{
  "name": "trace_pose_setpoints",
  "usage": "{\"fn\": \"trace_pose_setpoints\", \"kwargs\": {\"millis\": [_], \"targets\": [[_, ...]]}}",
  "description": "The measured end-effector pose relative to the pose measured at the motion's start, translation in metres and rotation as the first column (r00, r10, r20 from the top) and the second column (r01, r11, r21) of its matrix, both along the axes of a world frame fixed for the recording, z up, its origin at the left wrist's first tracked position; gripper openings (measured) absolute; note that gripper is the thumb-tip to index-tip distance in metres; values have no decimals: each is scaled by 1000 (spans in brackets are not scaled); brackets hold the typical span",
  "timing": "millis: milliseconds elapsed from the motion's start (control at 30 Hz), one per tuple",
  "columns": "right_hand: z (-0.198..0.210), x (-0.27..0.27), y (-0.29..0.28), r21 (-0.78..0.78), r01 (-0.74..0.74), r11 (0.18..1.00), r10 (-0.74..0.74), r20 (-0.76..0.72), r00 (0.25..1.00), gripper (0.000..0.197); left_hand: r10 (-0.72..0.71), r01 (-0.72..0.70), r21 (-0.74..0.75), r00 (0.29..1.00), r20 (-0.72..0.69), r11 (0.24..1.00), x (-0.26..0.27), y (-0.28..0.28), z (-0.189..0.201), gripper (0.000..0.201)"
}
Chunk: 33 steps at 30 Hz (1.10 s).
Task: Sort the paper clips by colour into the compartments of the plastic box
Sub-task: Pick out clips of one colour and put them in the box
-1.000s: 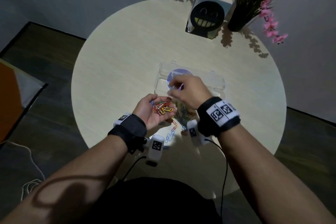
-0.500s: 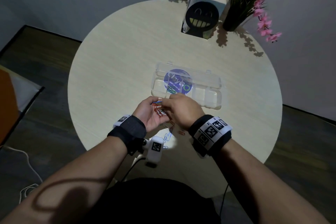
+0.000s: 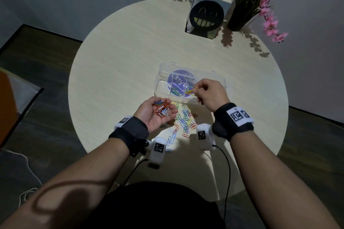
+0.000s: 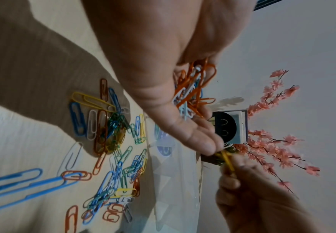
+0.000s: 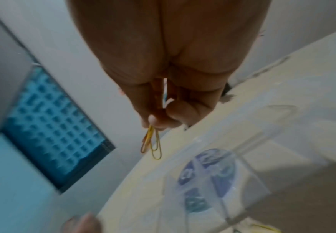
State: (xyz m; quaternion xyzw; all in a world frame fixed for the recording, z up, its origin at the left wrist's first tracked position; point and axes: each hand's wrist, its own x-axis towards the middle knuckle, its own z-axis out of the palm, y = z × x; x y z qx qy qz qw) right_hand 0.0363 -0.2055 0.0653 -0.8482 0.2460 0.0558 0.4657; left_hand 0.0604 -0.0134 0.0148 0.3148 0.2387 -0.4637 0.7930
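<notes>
A clear plastic box (image 3: 219, 81) lies open mid-table, its lid bearing a round purple sticker. Green clips (image 3: 176, 92) sit in one compartment. My right hand (image 3: 197, 89) hovers over the box and pinches two yellow paper clips (image 3: 190, 90) between thumb and fingers; the same yellow clips (image 5: 153, 141) hang from its fingertips in the right wrist view. My left hand (image 3: 170, 107) lies palm up beside the box's near edge, fingers relaxed, carrying a bunch of mostly orange clips (image 3: 162, 109). A mixed pile of loose clips (image 3: 184, 120) lies on the table between my wrists.
The round pale table (image 3: 121, 61) has its near edge just behind my wrists. At the far side stand a book holder with a black smiley face (image 3: 206, 15) and a dark vase of pink flowers (image 3: 240, 14). Cables hang off the wrist cameras.
My right hand left the left palm, where it was picking at the clips, and moved forward and right over the box with yellow clips pinched. The left hand stayed put.
</notes>
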Motion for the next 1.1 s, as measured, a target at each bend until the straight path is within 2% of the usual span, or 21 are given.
{"fn": "trace_pose_setpoints", "kwargs": {"millis": [100,167,400,533,633,767,900,1000,1100], "targets": [[-7,6,-10,98,109,989,-106,-29,994,21,9,-9,21,1000,0,1000,1,1,0,33],[-7,6,-11,167,122,978,-117,-39,992,21,15,-16,39,1000,12,999,2,1,2,33],[-3,-1,9,391,-27,920,25,11,1000,15,-92,72,153,987,130,986,3,-14,6,27],[-7,-4,16,378,-83,922,86,8,996,15,-136,117,111,974,182,987,1,-19,12,30],[-5,-6,18,408,-67,910,71,5,997,15,-147,131,84,965,217,988,-1,-15,10,20],[-5,-9,15,454,-24,890,36,-18,999,16,-128,107,97,961,244,990,0,-11,9,14],[-3,-10,8,452,-40,891,54,-18,998,19,-90,59,129,964,249,990,3,-11,10,18],[1,-9,-6,379,-3,925,19,-39,999,22,-69,36,138,967,246,990,5,-8,7,20],[-3,2,-17,208,86,974,-82,-30,996,27,-59,24,143,968,245,989,5,-8,5,19]]}}
